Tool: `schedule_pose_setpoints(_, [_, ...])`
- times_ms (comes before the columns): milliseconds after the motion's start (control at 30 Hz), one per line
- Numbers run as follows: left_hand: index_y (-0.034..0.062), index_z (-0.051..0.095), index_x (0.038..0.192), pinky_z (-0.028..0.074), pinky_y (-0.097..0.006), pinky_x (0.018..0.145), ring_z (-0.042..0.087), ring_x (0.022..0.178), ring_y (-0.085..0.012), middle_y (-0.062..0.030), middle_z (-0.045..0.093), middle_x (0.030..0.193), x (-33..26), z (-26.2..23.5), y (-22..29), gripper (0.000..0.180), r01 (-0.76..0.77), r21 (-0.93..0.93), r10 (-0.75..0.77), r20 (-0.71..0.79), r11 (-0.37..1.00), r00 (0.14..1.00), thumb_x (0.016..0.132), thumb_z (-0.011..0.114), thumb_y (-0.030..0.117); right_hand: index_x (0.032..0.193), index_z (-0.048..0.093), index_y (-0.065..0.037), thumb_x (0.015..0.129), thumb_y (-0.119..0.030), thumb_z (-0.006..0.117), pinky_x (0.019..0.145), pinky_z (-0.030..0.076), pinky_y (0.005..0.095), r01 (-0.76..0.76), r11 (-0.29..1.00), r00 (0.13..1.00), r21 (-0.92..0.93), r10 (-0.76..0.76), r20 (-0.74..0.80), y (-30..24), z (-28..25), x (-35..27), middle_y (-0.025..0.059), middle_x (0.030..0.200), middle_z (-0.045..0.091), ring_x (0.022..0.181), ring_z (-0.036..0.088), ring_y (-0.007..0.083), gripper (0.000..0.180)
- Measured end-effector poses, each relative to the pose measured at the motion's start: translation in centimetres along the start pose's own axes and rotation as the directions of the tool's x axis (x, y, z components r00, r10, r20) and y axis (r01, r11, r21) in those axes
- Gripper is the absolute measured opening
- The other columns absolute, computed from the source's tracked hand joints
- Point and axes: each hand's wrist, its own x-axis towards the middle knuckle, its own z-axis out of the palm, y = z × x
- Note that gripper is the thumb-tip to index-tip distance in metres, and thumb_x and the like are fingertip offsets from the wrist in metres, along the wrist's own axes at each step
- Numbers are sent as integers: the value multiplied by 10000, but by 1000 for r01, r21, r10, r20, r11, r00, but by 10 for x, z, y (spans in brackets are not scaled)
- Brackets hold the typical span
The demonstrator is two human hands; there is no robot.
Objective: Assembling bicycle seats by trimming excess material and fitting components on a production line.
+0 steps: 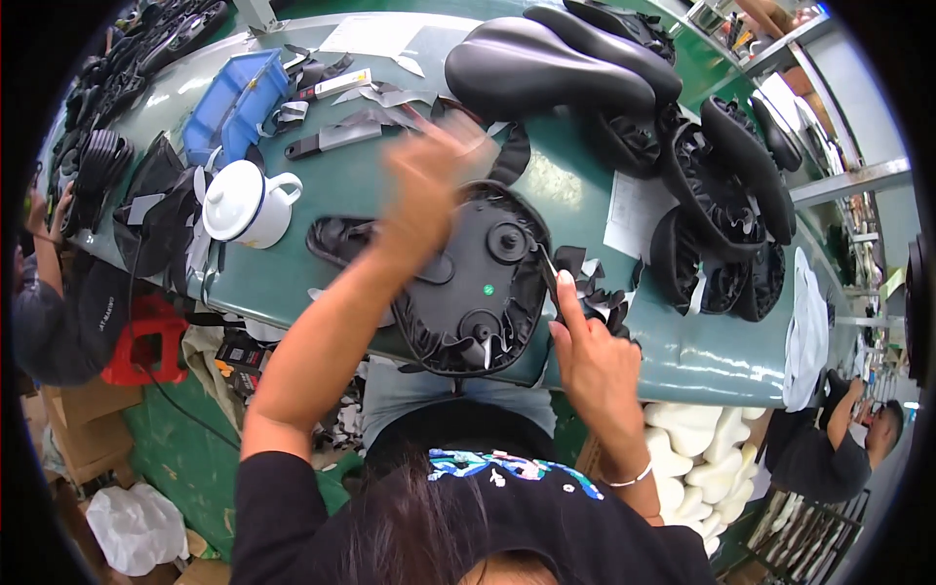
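An upside-down black bicycle saddle lies in front of me at the table's near edge. Its cover is wrapped round the rim in folds, and its plastic base shows two round mounts and a small green sticker. My right hand is closed round a slim tool with a thin metal blade, its index finger stretched along it. The blade's tip meets the saddle's right rim. Above the saddle's upper left side, my left hand is smeared by motion; whether it holds anything is hidden.
Black saddles are piled at the back and right. Left stand a white enamel mug and a blue bin. Cutter knives and dark scraps lie beyond the saddle. Foam pads fill a container at lower right. Other people work left and right.
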Motion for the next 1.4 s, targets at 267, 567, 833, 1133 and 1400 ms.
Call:
schedule_pose_setpoints(267, [121,626,1016,436,-390,826,596,978,-287,-97,659,917,7,-13,43,272,-223,680,-28,337,699,941,858,625,343,1392,432,-209,857,-219,628,436,405,403,113,961,987,253,-79,-140,25,-10,0,87,618,569,468,551,284,570])
schedule_pose_setpoints(567, [95,662,964,484,-429,623,625,712,-354,-147,648,742,-4,-26,48,321,-219,769,-288,463,601,838,923,521,381,1429,366,-226,859,-203,623,435,391,388,185,974,982,-134,-180,49,19,-12,10,83,628,536,472,540,277,626])
schedule_pose_setpoints(833, [101,665,985,488,-428,601,633,683,-347,-117,666,771,-50,-29,68,318,28,881,-345,156,472,926,935,514,376,1396,389,-112,880,-136,582,581,503,373,-92,929,994,359,63,90,0,-24,-33,185,945,663,672,644,308,551])
schedule_pose_setpoints(1133, [104,607,907,433,-393,538,585,542,-323,-93,603,666,-61,-29,65,280,-39,885,-192,143,464,971,948,503,360,1283,442,-1,810,-45,672,674,494,362,304,828,938,471,-174,-300,17,11,72,156,964,640,778,650,252,527])
schedule_pose_setpoints(1400, [160,673,892,190,-571,1033,372,1251,-258,-31,513,1176,-42,5,82,240,-516,539,25,675,666,737,748,691,351,1241,474,29,840,-128,679,623,445,208,-82,213,995,974,67,69,8,-6,53,-3,832,568,691,527,66,477])
